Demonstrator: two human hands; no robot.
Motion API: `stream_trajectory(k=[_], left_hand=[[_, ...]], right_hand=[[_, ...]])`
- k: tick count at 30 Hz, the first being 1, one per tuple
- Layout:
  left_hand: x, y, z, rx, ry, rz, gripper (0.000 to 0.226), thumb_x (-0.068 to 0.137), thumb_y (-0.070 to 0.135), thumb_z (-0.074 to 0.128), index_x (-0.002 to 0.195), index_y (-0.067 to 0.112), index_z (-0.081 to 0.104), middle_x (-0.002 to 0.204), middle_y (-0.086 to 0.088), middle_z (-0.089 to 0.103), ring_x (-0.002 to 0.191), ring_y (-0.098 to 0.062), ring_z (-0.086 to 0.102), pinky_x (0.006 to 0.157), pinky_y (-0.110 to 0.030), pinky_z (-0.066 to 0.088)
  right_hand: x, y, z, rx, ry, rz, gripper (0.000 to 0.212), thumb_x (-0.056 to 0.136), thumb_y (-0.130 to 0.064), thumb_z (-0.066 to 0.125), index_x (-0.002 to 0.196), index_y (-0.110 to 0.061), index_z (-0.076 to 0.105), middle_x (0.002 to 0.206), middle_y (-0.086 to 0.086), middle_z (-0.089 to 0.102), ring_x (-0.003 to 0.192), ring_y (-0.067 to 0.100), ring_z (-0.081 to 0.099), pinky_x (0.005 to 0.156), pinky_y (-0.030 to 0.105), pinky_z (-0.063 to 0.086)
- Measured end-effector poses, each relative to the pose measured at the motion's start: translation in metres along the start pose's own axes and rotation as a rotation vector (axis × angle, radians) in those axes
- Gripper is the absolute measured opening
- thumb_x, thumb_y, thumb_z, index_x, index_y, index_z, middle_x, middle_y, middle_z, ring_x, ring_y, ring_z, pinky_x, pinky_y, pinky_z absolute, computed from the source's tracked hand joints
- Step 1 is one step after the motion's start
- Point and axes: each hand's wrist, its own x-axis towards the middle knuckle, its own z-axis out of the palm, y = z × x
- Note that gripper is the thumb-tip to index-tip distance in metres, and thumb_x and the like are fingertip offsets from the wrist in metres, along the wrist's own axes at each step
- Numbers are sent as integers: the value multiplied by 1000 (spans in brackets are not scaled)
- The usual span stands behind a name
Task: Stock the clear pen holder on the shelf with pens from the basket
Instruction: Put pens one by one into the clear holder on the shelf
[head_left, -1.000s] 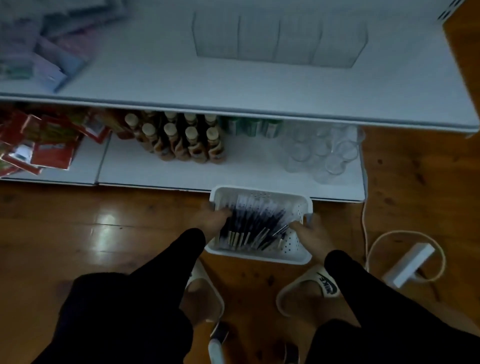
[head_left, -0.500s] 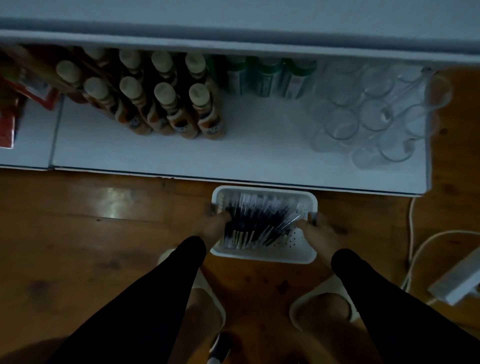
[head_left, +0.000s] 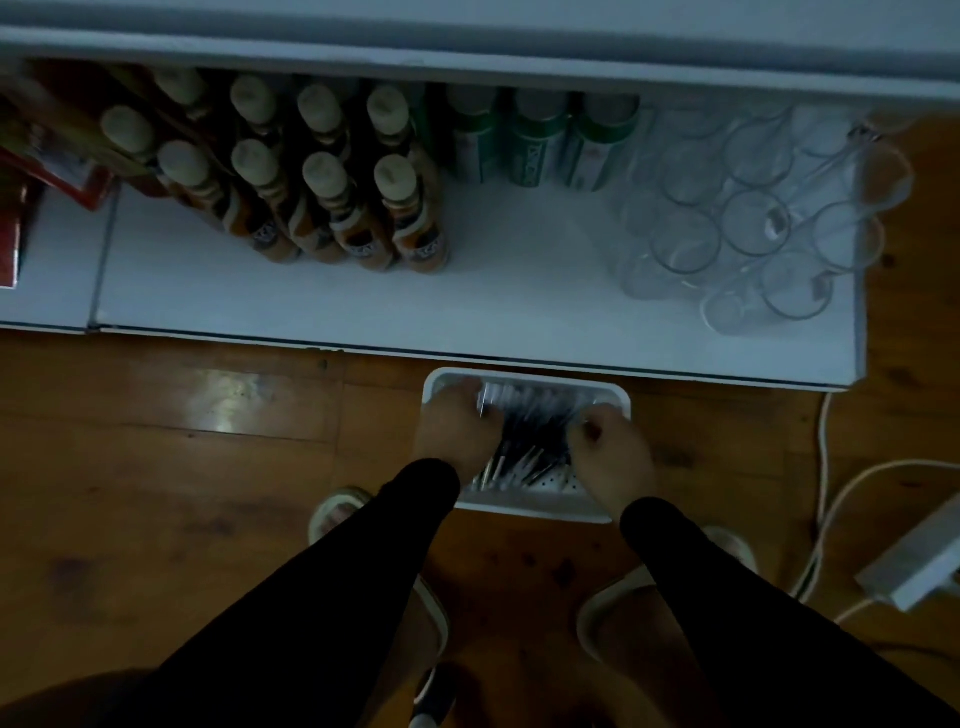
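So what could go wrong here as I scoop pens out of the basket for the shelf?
1. Both hands, left and right, are gathering a loose pile of pens; a big bunch could slip and scatter on the floor.
2. The basket sits right by the low shelf, where clear glasses stand crowded; a rising hand could knock them.
3. A cord runs beside your right foot, a trip risk.

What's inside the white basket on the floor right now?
The white basket holds a pile of dark pens. The left hand and right hand reach in, covering both ends of the pile.
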Motion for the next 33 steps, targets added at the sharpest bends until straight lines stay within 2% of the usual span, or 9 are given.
stream_trajectory(k=[4,6,9,14,17,20,24,28,33], left_hand=[[5,-11,17,119,-156,-206,23,96,24,46,110,5,47,80,-8,55,70,-21,52,63,-33,43],[9,-21,26,158,-184,-256,41,94,26,45,128,3,38,102,-15,57,87,-27,58,73,-36,49],[20,-31,36,213,-179,-344,58,93,31,47,139,2,27,130,-23,48,110,-37,55,91,-43,50],[30,-26,57,211,-109,-463,76,90,42,51,145,1,16,143,-24,36,128,-39,42,101,-45,42],[32,-32,60,118,-43,-490,77,80,50,56,139,8,29,135,-19,44,120,-37,49,97,-45,46],[33,-39,58,-52,-9,-461,73,61,54,54,120,11,47,112,-13,61,97,-30,62,83,-44,55],[28,-41,57,-230,-19,-403,59,62,39,61,113,15,46,100,-6,64,87,-24,64,77,-42,57],[29,-50,57,-217,-75,-344,62,52,49,60,107,24,44,91,-2,67,80,-23,67,71,-44,59],[31,-54,56,-165,-157,-308,58,64,34,71,108,25,35,98,-1,65,85,-21,65,74,-43,58]], right_hand=[[8,-9,23,155,-205,83,27,102,-35,43,117,-16,55,112,13,60,87,16,54,76,30,43],[17,-7,37,279,-297,175,36,100,-42,43,124,-17,54,125,6,58,103,16,55,91,33,45],[36,-4,55,445,-372,306,62,94,-57,43,145,-23,39,149,2,42,133,23,44,112,47,34],[53,-5,71,581,-394,376,67,93,-54,42,149,-20,32,153,6,37,135,26,42,111,50,36],[56,-6,76,584,-369,386,51,100,-42,40,144,-15,39,144,9,45,129,27,47,109,49,39],[58,0,78,562,-332,372,26,102,-33,38,114,-20,57,120,11,57,113,29,56,105,50,43],[58,8,79,444,-315,311,27,104,-30,33,113,-12,52,97,7,51,84,22,52,80,32,40],[58,11,76,388,-298,251,28,104,-30,36,123,-15,51,109,9,52,96,22,52,95,38,45],[58,13,76,412,-292,225,35,102,-31,44,133,-17,51,129,6,54,111,20,51,106,41,41]])
